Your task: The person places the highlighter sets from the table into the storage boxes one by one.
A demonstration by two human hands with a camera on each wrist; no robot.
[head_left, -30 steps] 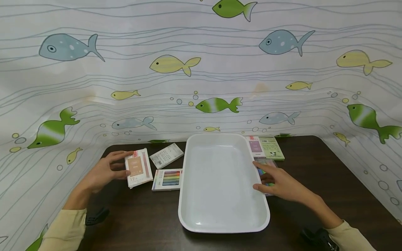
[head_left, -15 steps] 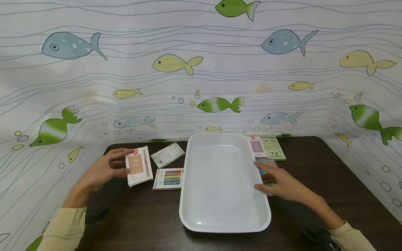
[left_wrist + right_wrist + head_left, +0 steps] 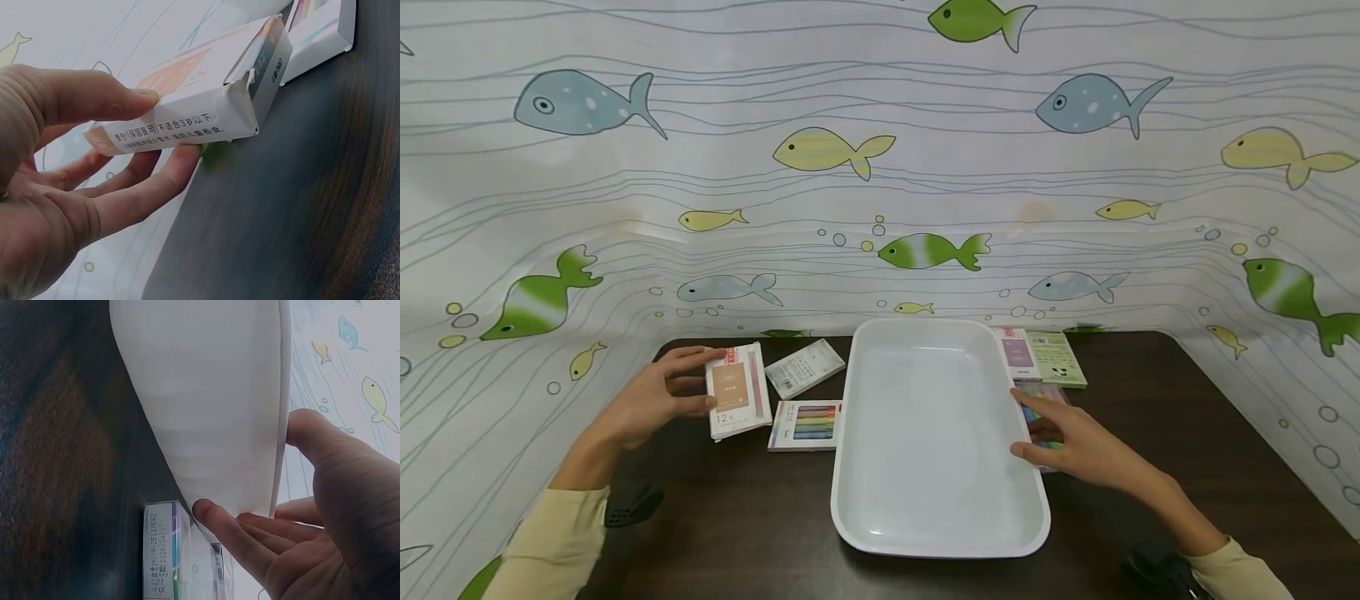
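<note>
One tray (image 3: 940, 450), six boxes (image 3: 807, 426). Left hand (image 3: 651, 400) is pinching orange box (image 3: 732, 388), left of tray; right hand (image 3: 1078, 442) is resting loosely extended fingers against tray's side. Dark table (image 3: 730, 517) is lying beneath, fish-print sheet (image 3: 880, 108) surrounding. White box (image 3: 806, 369), pen box are lying left; purple box (image 3: 1020, 354), green box (image 3: 1056, 358) right. Tray and right hand are partly hiding clear box (image 3: 1051, 391).
</note>
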